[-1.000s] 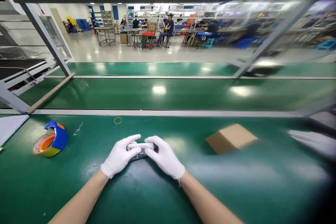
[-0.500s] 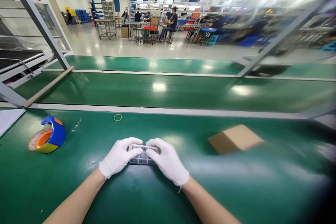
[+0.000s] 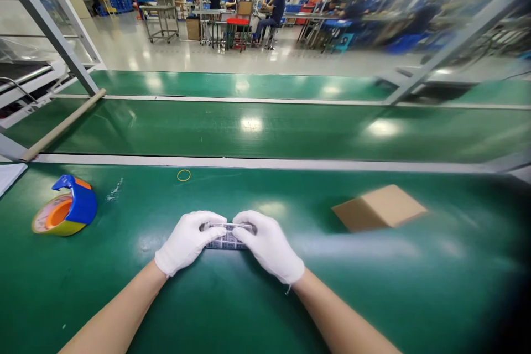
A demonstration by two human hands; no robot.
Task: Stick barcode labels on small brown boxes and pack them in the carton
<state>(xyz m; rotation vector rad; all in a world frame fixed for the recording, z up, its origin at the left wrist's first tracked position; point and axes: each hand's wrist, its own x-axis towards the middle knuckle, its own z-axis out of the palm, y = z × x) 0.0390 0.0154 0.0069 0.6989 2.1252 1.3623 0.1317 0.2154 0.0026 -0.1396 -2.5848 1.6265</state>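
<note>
Both my hands wear white gloves and hold one small flat tray [image 3: 228, 243], dark with pale grid lines like little compartments. Its contents are too small to make out. My left hand [image 3: 191, 242] is closed on the left end, thumb across the top face and fingers over the far edge. On the right end my right hand [image 3: 268, 244] grips the same way, thumb pointing inward. The two hands nearly meet at the middle of the far edge. The tray is low over the green work surface [image 3: 232, 310]; whether it touches is unclear.
A tape dispenser [image 3: 66, 207] with a blue frame lies at left, a yellow rubber band [image 3: 183, 175] farther in. At right stands a brown cardboard box [image 3: 384, 209]. Beyond a white strip runs a green conveyor belt [image 3: 186, 127], framed by grey posts. People sit at benches far behind.
The view has tilted down slightly, so the background sits higher. Both hands keep hold of the tray, which now shows its near face at a slightly flatter angle.
</note>
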